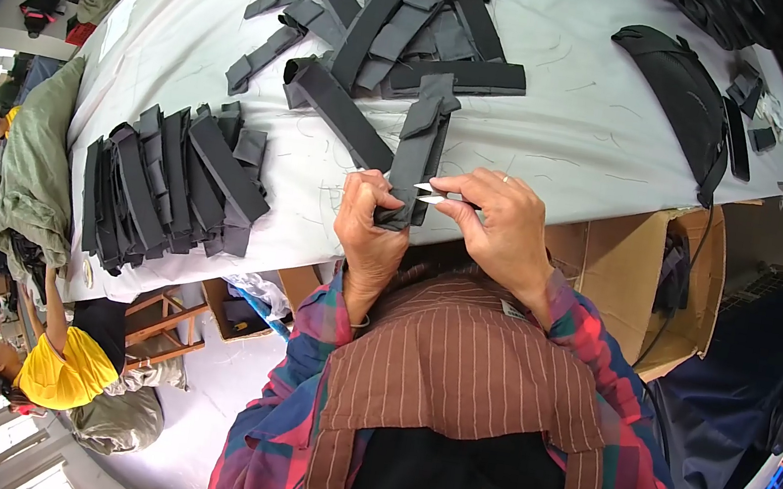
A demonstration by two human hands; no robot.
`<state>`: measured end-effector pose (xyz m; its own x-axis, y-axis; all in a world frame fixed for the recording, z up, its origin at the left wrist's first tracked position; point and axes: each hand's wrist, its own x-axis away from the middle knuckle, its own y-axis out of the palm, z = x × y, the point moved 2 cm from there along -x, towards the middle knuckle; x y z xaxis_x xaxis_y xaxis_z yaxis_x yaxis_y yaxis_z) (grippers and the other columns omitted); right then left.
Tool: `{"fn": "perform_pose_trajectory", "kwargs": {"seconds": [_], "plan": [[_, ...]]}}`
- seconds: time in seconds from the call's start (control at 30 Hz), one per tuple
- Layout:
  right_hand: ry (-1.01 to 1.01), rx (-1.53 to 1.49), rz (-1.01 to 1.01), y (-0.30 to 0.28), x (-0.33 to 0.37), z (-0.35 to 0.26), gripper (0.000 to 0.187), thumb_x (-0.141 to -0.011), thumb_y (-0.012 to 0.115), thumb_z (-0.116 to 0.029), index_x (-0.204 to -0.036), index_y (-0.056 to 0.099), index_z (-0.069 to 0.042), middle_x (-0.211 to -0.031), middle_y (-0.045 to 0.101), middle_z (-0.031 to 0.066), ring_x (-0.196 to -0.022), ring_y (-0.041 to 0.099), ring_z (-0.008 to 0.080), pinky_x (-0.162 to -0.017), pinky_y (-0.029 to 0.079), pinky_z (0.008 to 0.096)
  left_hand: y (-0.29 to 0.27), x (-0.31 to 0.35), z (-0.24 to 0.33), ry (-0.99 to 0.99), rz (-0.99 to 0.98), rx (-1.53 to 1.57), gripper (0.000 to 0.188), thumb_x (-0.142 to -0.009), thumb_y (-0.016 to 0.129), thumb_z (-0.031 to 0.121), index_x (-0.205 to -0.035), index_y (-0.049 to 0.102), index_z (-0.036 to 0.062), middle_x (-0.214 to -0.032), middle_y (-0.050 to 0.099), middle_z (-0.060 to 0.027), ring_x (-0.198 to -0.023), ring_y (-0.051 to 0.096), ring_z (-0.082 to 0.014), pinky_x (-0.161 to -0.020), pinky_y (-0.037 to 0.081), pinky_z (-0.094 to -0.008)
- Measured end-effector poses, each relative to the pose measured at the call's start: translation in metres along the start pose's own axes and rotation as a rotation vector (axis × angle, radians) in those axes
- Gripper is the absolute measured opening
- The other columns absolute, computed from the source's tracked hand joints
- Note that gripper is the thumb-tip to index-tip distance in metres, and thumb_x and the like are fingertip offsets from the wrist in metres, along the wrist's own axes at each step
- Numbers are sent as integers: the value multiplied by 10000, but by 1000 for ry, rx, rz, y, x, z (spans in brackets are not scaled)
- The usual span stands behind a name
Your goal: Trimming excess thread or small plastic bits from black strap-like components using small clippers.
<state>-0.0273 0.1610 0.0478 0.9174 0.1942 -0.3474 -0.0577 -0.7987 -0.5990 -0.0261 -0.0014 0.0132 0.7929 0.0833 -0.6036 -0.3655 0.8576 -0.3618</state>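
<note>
At the near edge of the table, my left hand is closed on the lower end of a dark grey fabric strip, which looks folded and layered. My right hand pinches a pair of small thread snips. Their two pale pointed tips are slightly apart and reach the strip's right side, close to my left fingers. Another dark strip lies just left of the held one. Beyond it spreads a loose pile of similar strips. The handles of the snips are hidden by my fingers.
A row of stacked strips lies on the white-covered table at left. At right are a curved black fabric piece and a dark phone-like slab. An open cardboard box stands below the edge. A person in yellow works at far left.
</note>
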Motion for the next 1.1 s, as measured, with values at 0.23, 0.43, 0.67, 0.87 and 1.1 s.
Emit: {"fn": "perform_pose_trajectory", "kwargs": {"seconds": [0.23, 0.43, 0.67, 0.87, 1.1], "plan": [[-7, 50, 58, -1, -1, -3, 135, -760, 708, -177, -879, 693, -115, -719, 615, 38, -649, 565, 229, -597, 406, 338, -1, 0, 0, 18, 6, -5, 310, -518, 656, -143, -707, 483, 33, -738, 484, -111, -735, 548, -264, -643, 459, -328], [13, 55, 38, 0, 0, -1, 107, -769, 699, -168, -853, 681, -104, -718, 626, 37, -644, 580, 228, -590, 412, 336, -1, 0, -1, 41, 8, -21, 302, -504, 624, -158, -696, 485, 29, -746, 488, -114, -747, 547, -271, -646, 458, -331], [75, 12, 21, -2, -5, -6, 129, -785, 686, -177, -878, 654, -94, -766, 637, 39, -669, 589, 236, -603, 430, 332, -6, -7, -2, 165, 22, -145, 312, -461, 636, -130, -675, 508, 57, -739, 489, -69, -759, 508, -263, -647, 421, -351], [32, 58, -5, 4, -9, -10, 122, -790, 679, -177, -868, 643, -90, -745, 618, 37, -655, 578, 238, -594, 426, 337, -4, -4, -6, 175, 39, -97, 310, -449, 637, -119, -674, 522, 61, -736, 489, -62, -765, 505, -269, -645, 418, -354], [47, 47, 4, 9, -9, -7, 114, -795, 682, -176, -851, 635, -88, -738, 618, 38, -628, 572, 229, -569, 418, 336, -3, -5, -7, 199, 57, -16, 315, -423, 604, -130, -675, 526, 44, -744, 491, -75, -772, 517, -279, -652, 426, -356]]}}
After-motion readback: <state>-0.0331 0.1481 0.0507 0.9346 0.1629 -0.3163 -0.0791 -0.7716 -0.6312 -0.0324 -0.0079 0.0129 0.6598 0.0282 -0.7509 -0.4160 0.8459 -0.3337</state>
